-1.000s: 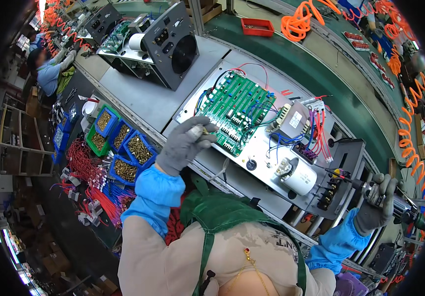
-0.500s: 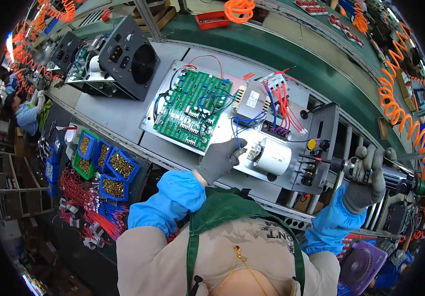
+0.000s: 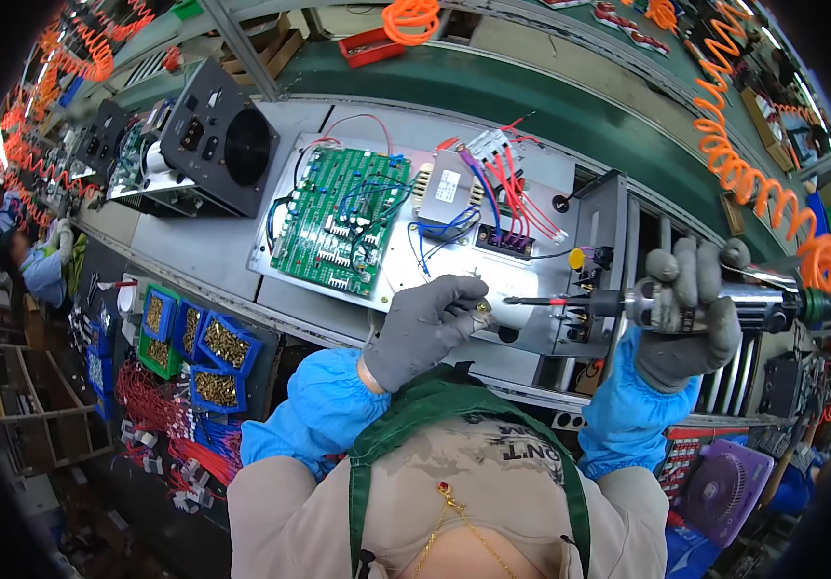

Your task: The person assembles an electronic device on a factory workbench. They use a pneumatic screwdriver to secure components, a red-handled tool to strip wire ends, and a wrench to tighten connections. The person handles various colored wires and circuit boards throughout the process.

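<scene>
My left hand (image 3: 425, 326), gloved in grey, is closed with thumb and forefinger pinched on a small brass screw (image 3: 483, 307). My right hand (image 3: 693, 314), also gloved, wraps round a power screwdriver (image 3: 755, 305) held level. Its long bit points left, the tip just short of the pinched screw. Behind the bit lies a white cylinder (image 3: 521, 283), partly hidden, on a metal chassis plate (image 3: 406, 261). Also on the plate are a green circuit board (image 3: 328, 227), a transformer (image 3: 446, 198) with blue wires, and a terminal block (image 3: 504, 242) with red wires.
A finished-looking unit (image 3: 217, 145) with a round fan grille stands at the left. Blue bins (image 3: 227, 347) of brass screws and bundled red wires (image 3: 150, 386) lie at lower left. An orange coiled hose (image 3: 758, 183) hangs at right. A purple fan (image 3: 724, 492) is at lower right.
My right hand has brought the screwdriver left, across the white cylinder, close to my left hand. The left hand has turned and come away from the blue wires, with the screw now showing.
</scene>
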A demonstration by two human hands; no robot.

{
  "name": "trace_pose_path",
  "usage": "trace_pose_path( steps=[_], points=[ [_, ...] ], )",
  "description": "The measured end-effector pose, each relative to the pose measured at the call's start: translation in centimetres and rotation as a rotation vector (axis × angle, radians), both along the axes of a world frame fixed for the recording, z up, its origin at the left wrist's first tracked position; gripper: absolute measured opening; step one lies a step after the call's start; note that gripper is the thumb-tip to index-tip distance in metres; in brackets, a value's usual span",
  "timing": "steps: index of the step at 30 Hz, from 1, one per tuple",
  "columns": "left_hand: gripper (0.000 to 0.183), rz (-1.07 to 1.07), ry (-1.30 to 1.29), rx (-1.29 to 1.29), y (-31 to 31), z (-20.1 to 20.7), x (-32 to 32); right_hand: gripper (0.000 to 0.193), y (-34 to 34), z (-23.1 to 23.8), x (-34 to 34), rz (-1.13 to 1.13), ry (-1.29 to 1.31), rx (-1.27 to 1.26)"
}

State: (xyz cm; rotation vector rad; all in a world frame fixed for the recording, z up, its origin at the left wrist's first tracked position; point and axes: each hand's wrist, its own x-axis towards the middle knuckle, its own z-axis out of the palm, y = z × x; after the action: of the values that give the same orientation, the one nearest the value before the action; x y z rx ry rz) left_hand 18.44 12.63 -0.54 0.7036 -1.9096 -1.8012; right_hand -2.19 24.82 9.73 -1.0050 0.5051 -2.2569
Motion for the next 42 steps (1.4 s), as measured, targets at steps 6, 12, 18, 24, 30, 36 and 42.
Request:
trace_pose_path(
  steps=[6,12,18,24,30,36,42],
  points=[
    [0.02,-0.038,0.068,-0.099,0.1,0.8,-0.3,0.046,0.0,-0.7,0.2,-0.005,-0.018,0.03],
    [0.021,-0.038,0.01,-0.055,0.2,1.9,-0.4,0.046,0.4,-0.9,0.1,-0.009,-0.052,0.011],
    [0.021,-0.057,0.028,-0.193,0.1,2.1,-0.8,0.045,0.5,-1.0,-0.2,-0.009,-0.005,0.016],
    [0.049,-0.047,0.112,-0.833,-0.8,2.2,-1.4,0.044,0.4,-0.4,-0.6,0.031,-0.012,-0.005],
    [0.07,-0.125,-0.047,-1.337,-2.5,5.7,-2.9,0.04,-0.8,0.2,-1.0,-0.04,-0.108,-0.045],
    [0.042,-0.148,0.111,-0.969,-7.9,10.6,-5.8,0.04,-0.7,-0.2,-3.6,-0.169,-0.19,-0.131],
    [0.068,-0.256,-0.98,-0.765,-21.6,6.5,-15.6,0.042,1.1,0.2,-5.7,-0.273,-0.198,-0.179]
  ],
)
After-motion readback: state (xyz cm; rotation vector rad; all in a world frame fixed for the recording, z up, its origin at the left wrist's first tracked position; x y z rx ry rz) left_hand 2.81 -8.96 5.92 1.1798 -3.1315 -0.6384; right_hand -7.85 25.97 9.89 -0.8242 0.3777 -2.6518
